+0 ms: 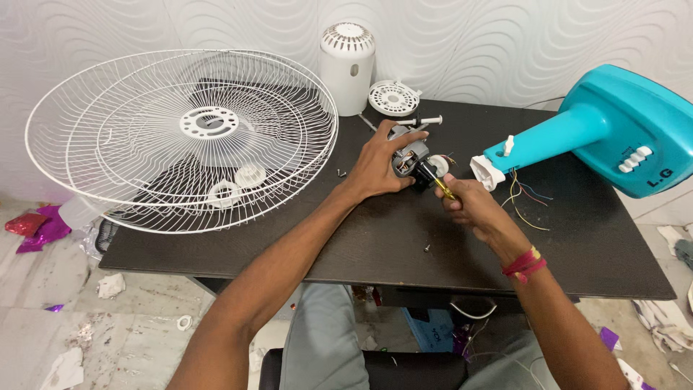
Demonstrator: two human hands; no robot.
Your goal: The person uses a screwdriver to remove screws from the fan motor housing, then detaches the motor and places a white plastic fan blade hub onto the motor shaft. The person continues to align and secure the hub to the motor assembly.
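My left hand (380, 165) grips a small grey fan motor (408, 154) that rests on the dark table (361, 238), holding it from the left. My right hand (469, 204) is closed around a screwdriver with a yellow handle (443, 189), its tip against the motor's near right side. Coloured wires (521, 196) trail from the motor toward the turquoise fan stand (577, 130), which lies on its side at the right.
Two white wire fan guards (180, 137) lie stacked on the table's left. A white motor cover (347, 65) and a round white vented cap (393, 97) stand at the back. Loose screws (427, 248) lie on the table. Scraps litter the floor.
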